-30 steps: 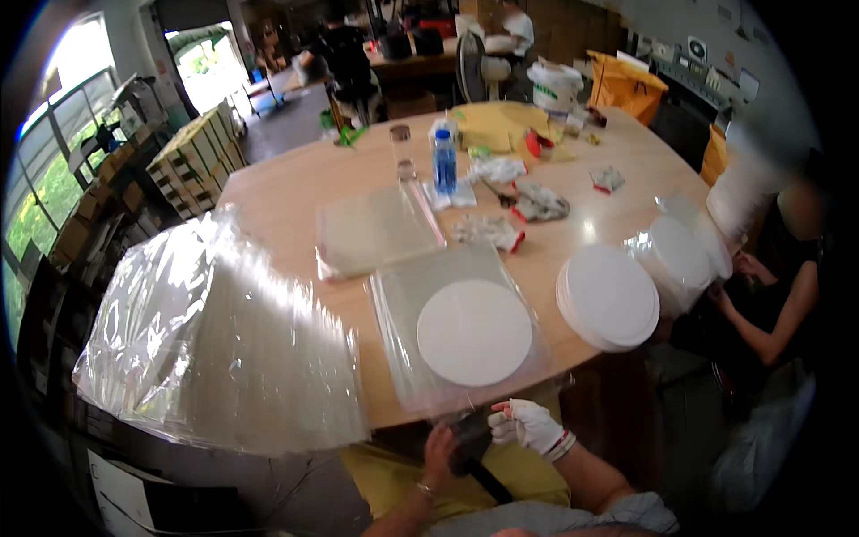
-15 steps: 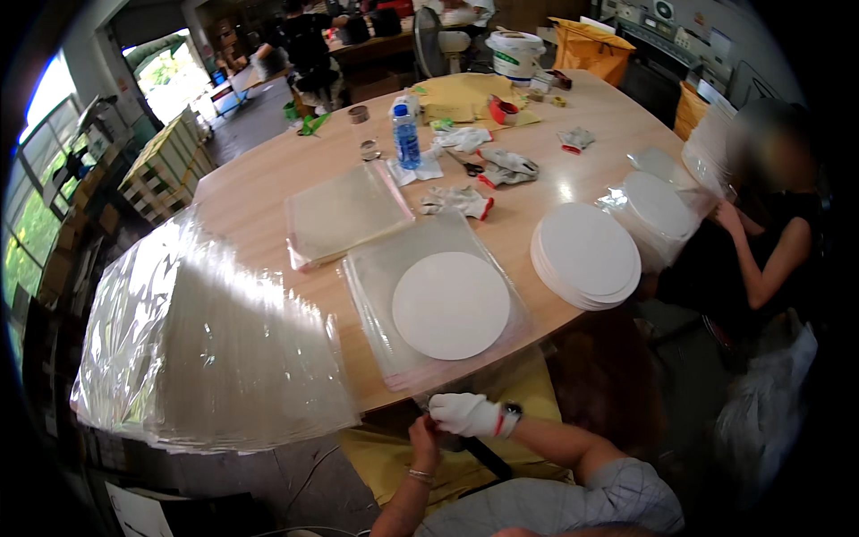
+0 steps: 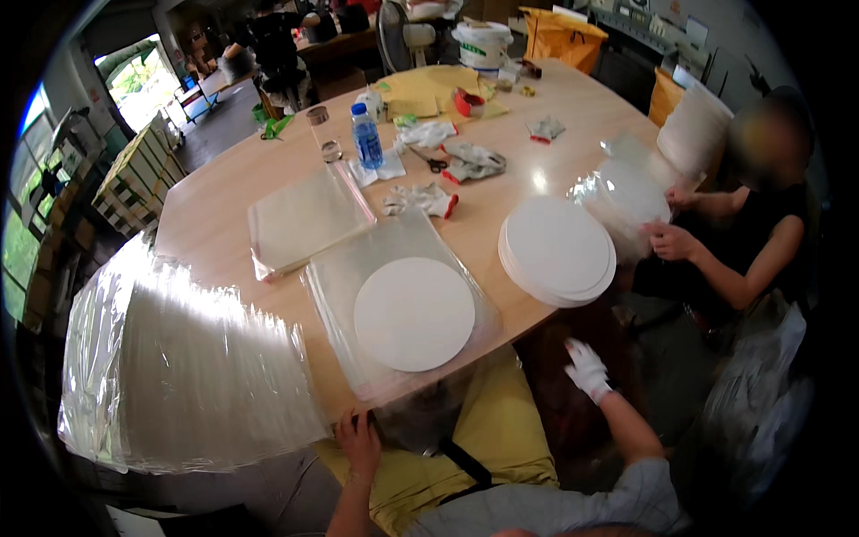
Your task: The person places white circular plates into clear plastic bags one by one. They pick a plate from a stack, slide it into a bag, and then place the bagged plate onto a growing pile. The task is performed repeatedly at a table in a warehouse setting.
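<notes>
My bare left hand (image 3: pixel 358 440) rests at the table's near edge, fingers apart, beside a sheet of clear plastic (image 3: pixel 420 413) that hangs over the edge. Out to the right, below the tabletop, my right hand (image 3: pixel 587 370) in a white glove is held away from everything, fingers stretched, holding nothing. A white round board (image 3: pixel 414 315) lies on a pile of clear plastic bags (image 3: pixel 333 309) in front of me. To its right stands a stack of white round boards (image 3: pixel 557 246). Another pile of clear bags (image 3: pixel 309 215) lies farther back.
A big stack of clear plastic sleeves (image 3: pixel 215 376) overhangs the table's left side. Gloves (image 3: pixel 474 161), scissors (image 3: pixel 433 165), a blue bottle (image 3: pixel 367 139) and a white bucket (image 3: pixel 483 45) stand or lie farther back. A co-worker (image 3: pixel 761 215) at the right handles wrapped round boards (image 3: pixel 631 192).
My hands were together below the table edge and have parted. The left moved left to the edge, the right swung out to the right. The co-worker's hands moved toward the wrapped boards.
</notes>
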